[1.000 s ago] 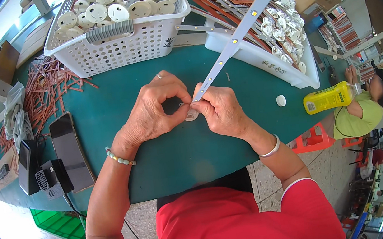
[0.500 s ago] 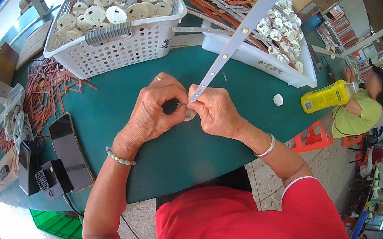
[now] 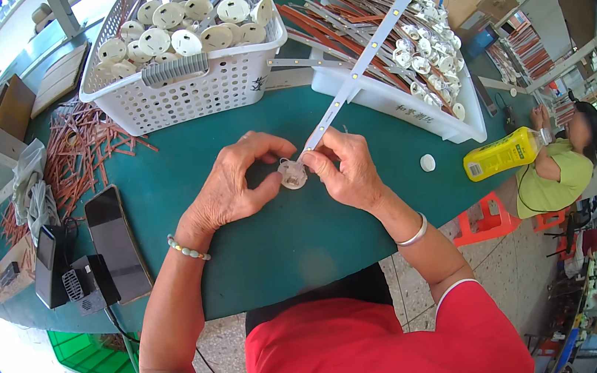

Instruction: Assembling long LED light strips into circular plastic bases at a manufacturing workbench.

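A thin white LED strip (image 3: 379, 38) slants up and away to the right from between the thumb and fingers of my right hand (image 3: 345, 169). At its lower end, by a thin wire, hangs a small round whitish disc (image 3: 292, 174). My left hand (image 3: 232, 180) is open beside the disc. Its thumb tip meets or nearly meets the disc's left edge, while the index finger reaches above it, apart from the thumb. Part of the strip's lower end is hidden by my right fingers.
Beyond my hands stand a white basket (image 3: 183, 96) of round white discs and a white bin (image 3: 408, 109) of strips and small white parts. Reddish scraps (image 3: 85, 149) and a phone (image 3: 117, 242) lie left. A yellow bottle (image 3: 502, 154) and white cap (image 3: 427, 162) lie right, near another person (image 3: 558, 177).
My left thumb and index finger have parted from their pinch at the wire, so the disc shows fully. The strip has tipped away, and its far end now shows.
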Available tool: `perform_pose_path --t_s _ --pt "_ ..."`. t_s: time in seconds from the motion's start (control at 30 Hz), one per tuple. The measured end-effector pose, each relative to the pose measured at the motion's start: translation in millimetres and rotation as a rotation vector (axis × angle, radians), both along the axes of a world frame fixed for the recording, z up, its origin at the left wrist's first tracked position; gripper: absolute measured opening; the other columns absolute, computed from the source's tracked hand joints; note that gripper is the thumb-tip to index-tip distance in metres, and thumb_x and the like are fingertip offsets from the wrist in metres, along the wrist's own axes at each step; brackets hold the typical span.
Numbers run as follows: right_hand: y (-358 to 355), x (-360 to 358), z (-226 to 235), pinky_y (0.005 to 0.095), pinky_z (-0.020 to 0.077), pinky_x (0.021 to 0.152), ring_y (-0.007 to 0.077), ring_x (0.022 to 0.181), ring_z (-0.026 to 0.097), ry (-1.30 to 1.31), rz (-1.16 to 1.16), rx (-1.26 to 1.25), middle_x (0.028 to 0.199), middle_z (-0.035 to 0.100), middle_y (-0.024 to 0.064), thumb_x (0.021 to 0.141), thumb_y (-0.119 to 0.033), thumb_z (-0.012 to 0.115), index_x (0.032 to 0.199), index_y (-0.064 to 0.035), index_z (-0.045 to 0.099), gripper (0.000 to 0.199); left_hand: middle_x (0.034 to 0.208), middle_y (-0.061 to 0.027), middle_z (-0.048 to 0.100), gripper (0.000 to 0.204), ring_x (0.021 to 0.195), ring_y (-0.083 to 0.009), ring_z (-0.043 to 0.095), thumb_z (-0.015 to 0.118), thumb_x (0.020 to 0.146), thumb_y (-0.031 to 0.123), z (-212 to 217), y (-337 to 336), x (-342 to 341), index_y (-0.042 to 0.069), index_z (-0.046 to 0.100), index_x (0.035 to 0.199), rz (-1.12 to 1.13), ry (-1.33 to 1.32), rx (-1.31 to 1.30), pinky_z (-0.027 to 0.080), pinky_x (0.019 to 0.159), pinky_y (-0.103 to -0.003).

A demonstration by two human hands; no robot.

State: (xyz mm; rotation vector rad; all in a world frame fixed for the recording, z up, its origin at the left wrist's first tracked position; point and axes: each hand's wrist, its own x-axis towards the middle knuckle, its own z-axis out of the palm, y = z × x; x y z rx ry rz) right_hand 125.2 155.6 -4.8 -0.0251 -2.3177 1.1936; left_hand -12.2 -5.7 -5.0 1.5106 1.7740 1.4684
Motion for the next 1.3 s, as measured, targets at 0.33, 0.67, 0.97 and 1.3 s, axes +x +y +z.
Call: perform_pose_path --t_s 0.33,0.67,0.97,1.3 --pt "-4 -3 4 0.0291 0.0482 0.056 0.0171 0.061 0.062 -0.032 0.045 0.018 0.071 0.065 0.0098 0.09 -0.008 0.067 0.089 0.0013 0.063 0.01 0.092 -0.011 0.065 0.024 0.083 -0.0269 0.06 0.075 0.073 0.004 -3 5 5 0.001 0.065 0.095 -0.028 0.106 -0.041 0.052 0.077 -0.037" --pt "-3 4 14 0.0292 0.0498 0.058 0.0187 0.062 0.061 -0.18 0.123 -0.04 0.074 0.061 0.0107 0.084 0.002 0.069 0.088 0.0002 0.056 0.014 0.091 -0.0127 0.062 0.027 0.083 -0.0316 0.058 0.078 0.07 0.003 -3 6 12 0.0 0.062 0.092 0.04 0.259 -0.017 0.049 0.078 -0.039" --pt "-7 6 7 0.0338 0.0504 0.061 0.0228 0.065 0.061 -0.119 0.108 0.006 0.078 0.06 0.0127 0.085 -0.001 0.069 0.09 0.001 0.058 0.012 0.092 -0.0125 0.063 0.029 0.085 -0.0311 0.058 0.081 0.07 0.007 -6 3 13 0.001 0.064 0.092 0.035 0.222 0.021 0.049 0.079 -0.04" --pt "-7 0 4 0.0328 0.0475 0.057 0.0229 0.062 0.06 -0.032 0.011 0.036 0.074 0.062 0.0126 0.087 -0.003 0.065 0.089 0.0012 0.062 0.006 0.088 -0.0141 0.064 0.032 0.084 -0.033 0.058 0.084 0.064 0.012 -7 1 14 -0.001 0.068 0.088 0.243 0.433 0.113 0.051 0.076 -0.042"
